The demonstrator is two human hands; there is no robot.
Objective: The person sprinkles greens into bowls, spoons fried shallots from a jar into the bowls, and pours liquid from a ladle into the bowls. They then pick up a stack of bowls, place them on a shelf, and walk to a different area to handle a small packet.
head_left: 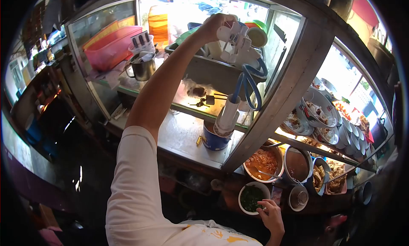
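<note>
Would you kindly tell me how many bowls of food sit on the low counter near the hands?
3: the small bowl of chopped greens at the right hand, the orange sauce bowl above it, and the brown sauce pot beside that. More may be hidden rightward.

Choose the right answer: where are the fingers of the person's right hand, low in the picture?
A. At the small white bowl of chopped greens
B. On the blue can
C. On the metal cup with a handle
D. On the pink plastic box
A: the right hand has its fingertips at the rim of the bowl of chopped greens, while the left hand is raised to the white utensils on the upper shelf.
</note>
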